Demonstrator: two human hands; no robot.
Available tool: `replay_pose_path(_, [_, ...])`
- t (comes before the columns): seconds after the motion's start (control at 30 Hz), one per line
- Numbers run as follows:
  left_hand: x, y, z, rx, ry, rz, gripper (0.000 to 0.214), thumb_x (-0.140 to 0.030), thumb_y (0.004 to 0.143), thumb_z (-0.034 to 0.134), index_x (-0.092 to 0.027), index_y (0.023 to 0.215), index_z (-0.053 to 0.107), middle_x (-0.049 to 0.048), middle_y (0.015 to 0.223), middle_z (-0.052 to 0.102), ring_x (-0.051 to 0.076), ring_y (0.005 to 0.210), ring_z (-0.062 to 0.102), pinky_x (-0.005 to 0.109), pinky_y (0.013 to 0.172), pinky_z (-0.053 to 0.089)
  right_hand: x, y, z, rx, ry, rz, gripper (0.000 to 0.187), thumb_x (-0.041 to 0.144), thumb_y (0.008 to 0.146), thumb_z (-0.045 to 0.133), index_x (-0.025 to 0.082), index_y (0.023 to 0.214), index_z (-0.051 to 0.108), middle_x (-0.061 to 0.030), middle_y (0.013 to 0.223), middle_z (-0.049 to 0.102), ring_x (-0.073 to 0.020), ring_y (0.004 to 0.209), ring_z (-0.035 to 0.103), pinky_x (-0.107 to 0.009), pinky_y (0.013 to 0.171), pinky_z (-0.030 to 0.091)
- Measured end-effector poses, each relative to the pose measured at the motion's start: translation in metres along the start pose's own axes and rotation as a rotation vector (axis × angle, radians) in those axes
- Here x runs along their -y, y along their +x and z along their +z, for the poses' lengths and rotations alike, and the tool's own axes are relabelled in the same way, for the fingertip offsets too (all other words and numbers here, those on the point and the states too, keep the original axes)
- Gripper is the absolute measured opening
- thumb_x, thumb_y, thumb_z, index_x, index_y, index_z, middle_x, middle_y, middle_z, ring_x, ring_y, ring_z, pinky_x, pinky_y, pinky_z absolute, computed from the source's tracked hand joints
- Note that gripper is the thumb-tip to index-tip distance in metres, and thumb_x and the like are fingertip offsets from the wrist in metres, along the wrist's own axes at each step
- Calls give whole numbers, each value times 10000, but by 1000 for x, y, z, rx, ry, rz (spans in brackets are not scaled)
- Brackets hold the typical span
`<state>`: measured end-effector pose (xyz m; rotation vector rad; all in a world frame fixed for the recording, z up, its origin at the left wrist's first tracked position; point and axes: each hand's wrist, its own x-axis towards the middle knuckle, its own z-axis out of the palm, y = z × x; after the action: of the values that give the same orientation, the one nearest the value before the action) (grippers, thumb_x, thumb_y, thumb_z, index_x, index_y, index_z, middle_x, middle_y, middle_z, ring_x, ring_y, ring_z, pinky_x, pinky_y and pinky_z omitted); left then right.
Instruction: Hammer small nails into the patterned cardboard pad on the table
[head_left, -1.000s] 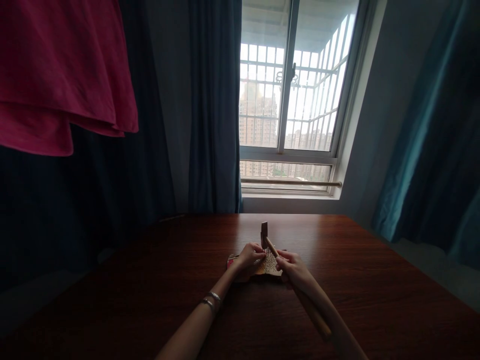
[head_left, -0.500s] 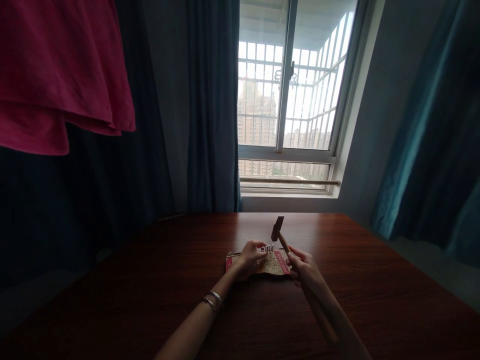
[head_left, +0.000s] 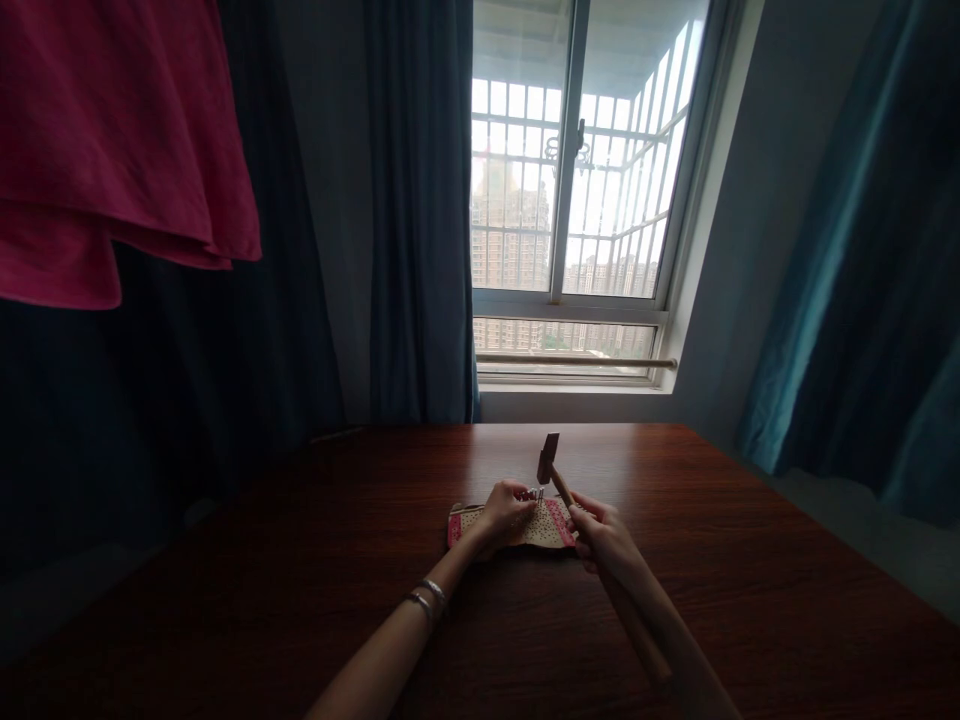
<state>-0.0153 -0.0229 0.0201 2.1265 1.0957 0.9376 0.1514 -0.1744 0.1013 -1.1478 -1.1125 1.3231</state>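
My right hand grips the wooden handle of a hammer. Its dark head is raised above the far side of a patterned piece, beige with dark dots and pink bands, which lies on the table. Several thin upright nails stand in a row along that piece. My left hand rests over it with bent fingers, thumb and fingertips closed at the nails, apparently around one of them. That hand covers the left part of the row. Two bracelets circle my left wrist.
The brown wooden table reaches to the wall under a barred window. Blue curtains hang on both sides. A pink cloth hangs at the upper left.
The whole view has shifted slightly left. My left fingers sit a little farther right over the nails, covering more of them. The hammer stays raised in my right hand.
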Motion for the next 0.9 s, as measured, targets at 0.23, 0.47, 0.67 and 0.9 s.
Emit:
replay_pose_path(0.23, [3, 2, 4, 9, -65, -49, 321, -404, 669, 638, -98, 719, 718, 39, 690, 672, 154, 642, 557, 210, 547, 358, 1, 0, 2, 36, -32, 9, 485, 432, 708, 565, 141, 1095, 531, 56, 617, 460, -33, 358, 353, -154, 270, 274])
replay_pose_path(0.47, [0, 1, 3, 30, -154, -76, 351, -428, 646, 646, -92, 717, 720, 43, 677, 671, 143, 598, 552, 210, 523, 358, 1, 3, 2, 45, -71, 1, 470, 442, 712, 550, 146, 1076, 532, 54, 636, 459, -30, 359, 356, -154, 271, 276])
replay_pose_path(0.67, [-7, -2, 0, 32, -181, -151, 360, -436, 615, 671, -82, 670, 704, 39, 622, 644, 138, 579, 523, 211, 510, 341, 1, 7, 4, 77, -100, -31, 500, 465, 712, 559, 140, 1092, 534, 61, 611, 457, -42, 349, 374, -170, 270, 305])
replay_pose_path(0.9, [2, 1, 4, 66, -212, -160, 333, -415, 619, 653, -83, 634, 676, 16, 572, 589, 120, 539, 478, 215, 499, 312, -2, 8, 9, 75, -127, -17, 469, 475, 713, 549, 138, 1039, 558, 59, 616, 459, -36, 334, 361, -173, 267, 288])
